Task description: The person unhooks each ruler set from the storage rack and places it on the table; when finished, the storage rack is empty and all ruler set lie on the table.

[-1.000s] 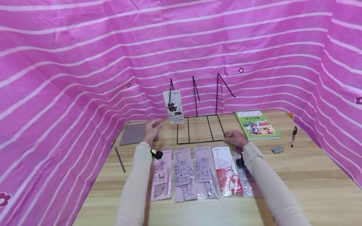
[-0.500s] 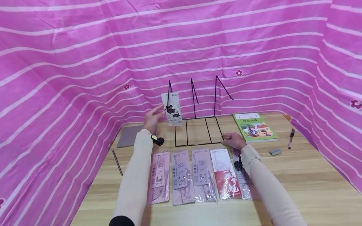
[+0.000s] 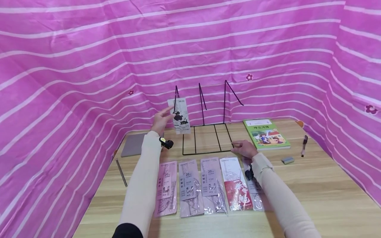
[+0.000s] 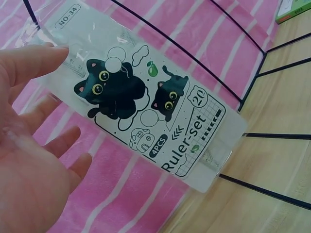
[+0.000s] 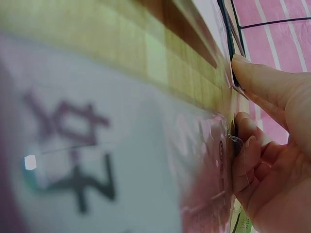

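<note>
A clear ruler-set packet (image 4: pixel 146 97) with black cats on it hangs upright from the left hook of a black wire rack (image 3: pixel 207 153). My left hand (image 3: pixel 161 120) is at the packet's left edge, its fingers spread and overlapping it. In the left wrist view, one digit of the left hand (image 4: pixel 36 131) lies across the packet's upper part. My right hand (image 3: pixel 245 148) holds the rack's front right corner. In the right wrist view, the thumb (image 5: pixel 257 77) presses the dark wire and the other fingers (image 5: pixel 248 145) curl below it.
Several ruler packets lie in a row, including pink ones (image 3: pixel 166 188) and a red and white one (image 3: pixel 236 185). A green book (image 3: pixel 266 134), an eraser-like block (image 3: pixel 287 160) and a pen (image 3: pixel 304 145) are at the right. A grey notebook (image 3: pixel 132 144) and a metallic rod (image 3: pixel 121 172) are at the left.
My left hand has risen from beside the grey notebook and moved right to the hanging packet. My right hand has stayed at the rack's corner. The view has shifted slightly.
</note>
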The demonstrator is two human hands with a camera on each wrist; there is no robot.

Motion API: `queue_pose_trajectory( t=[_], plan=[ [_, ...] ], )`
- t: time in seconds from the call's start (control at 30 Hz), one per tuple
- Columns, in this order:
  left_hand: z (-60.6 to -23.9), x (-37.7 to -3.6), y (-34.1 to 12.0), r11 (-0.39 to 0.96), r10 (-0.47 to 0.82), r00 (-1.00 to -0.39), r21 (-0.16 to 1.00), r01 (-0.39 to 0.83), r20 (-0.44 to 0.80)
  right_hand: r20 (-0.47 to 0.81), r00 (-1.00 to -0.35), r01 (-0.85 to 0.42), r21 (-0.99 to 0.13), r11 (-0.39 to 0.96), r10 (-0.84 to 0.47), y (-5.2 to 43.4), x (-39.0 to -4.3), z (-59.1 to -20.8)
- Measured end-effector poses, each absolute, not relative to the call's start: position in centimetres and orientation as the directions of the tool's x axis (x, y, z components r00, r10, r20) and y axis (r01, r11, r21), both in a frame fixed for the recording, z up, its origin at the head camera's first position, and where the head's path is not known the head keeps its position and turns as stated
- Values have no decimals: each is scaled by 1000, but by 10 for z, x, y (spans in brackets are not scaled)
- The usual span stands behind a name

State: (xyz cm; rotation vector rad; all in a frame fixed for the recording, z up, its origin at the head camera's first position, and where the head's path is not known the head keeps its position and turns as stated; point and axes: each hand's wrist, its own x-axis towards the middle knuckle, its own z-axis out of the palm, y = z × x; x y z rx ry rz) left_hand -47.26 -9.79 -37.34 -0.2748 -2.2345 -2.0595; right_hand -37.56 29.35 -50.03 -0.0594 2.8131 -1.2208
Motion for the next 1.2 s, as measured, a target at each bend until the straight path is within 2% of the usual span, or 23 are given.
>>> queue_pose_trajectory(
  t=[0.33,0.6,0.73,1.2],
  plan=[
    [-368,-470,-101,75,55,-976,974,213,209,-88,-994,25,-736,677,-60,291,-378,-493],
    [-367,-458,-102,149,22,-969,957,247,247,-81,-994,8,-718,696,-72,294,-377,-494],
    [-370,-453,-104,135,26,-959,949,284,283,-135,-990,69,-746,662,-48,294,-376,-495],
    [-380,-424,-115,92,62,-923,918,385,380,-79,-995,7,-700,714,-68,295,-373,-502]
  ],
)
